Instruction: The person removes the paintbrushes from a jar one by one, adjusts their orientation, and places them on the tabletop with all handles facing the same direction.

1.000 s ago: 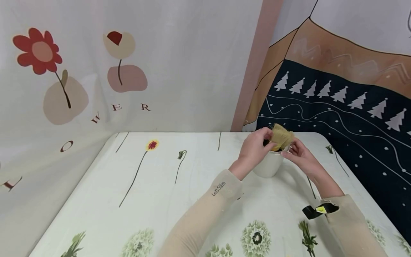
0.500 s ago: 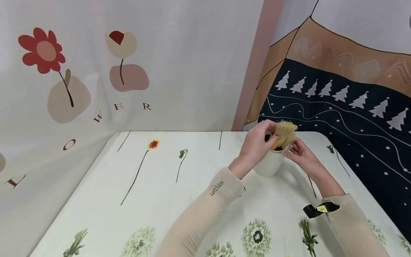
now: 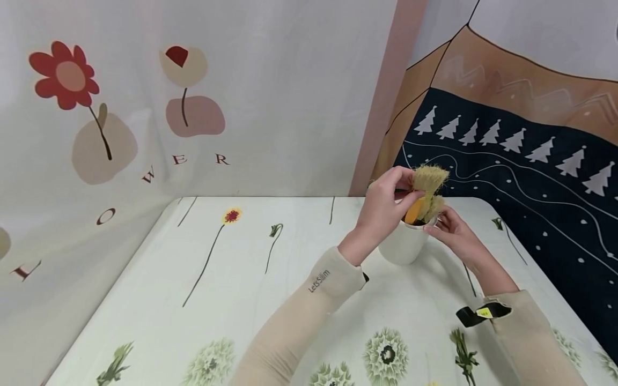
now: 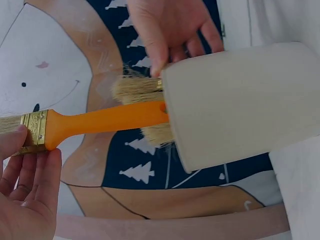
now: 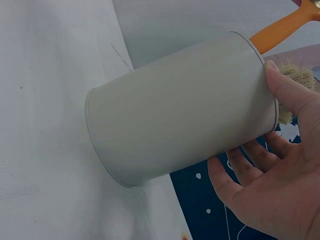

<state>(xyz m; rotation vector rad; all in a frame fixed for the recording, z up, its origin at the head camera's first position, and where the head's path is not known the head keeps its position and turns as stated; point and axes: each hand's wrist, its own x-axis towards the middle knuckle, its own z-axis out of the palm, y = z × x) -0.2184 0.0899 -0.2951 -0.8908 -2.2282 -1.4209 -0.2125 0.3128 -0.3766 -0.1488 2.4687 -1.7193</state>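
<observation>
My left hand [image 3: 383, 203] pinches a paintbrush [image 4: 107, 120] by its brass ferrule, bristles upward. The brush's orange handle points down into a tall off-white cup [image 3: 402, 247], and its lower end is hidden at the rim. My right hand [image 3: 456, 236] holds the cup near the rim; in the right wrist view the thumb lies at the rim and the fingers curl along the side. Tan bristles of other brushes [image 4: 136, 89] stick out of the cup, their handles hidden inside. The cup stands upright on the table.
A white cloth with printed flowers covers the table [image 3: 289, 300]. Behind it hangs a pale flower-print curtain [image 3: 289, 107], and a dark blue tree-print cloth [image 3: 512, 161] hangs at the right. A black strap [image 3: 483, 315] is on the right sleeve.
My left hand has risen, drawing the paintbrush upward so more of its bristles and orange handle show above the cup. My right hand stays on the cup.
</observation>
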